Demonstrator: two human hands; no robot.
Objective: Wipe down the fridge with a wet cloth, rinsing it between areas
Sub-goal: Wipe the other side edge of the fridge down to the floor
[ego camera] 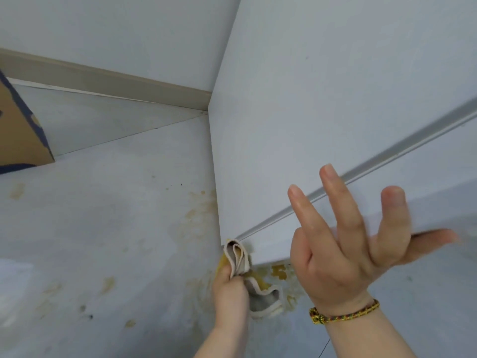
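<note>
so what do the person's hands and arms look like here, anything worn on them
Both forearms are bare, with no sleeves or gloves in view. The right hand has a thin braided cord bracelet at the wrist, woven in yellow, red and dark strands with a gold-coloured bead or knot. The left hand shows no ring, watch or band.

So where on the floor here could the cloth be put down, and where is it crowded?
Bare floor lies between the cardboard box and the fridge corner. It is crowded below that corner: left hand, cloth, right hand.
</note>
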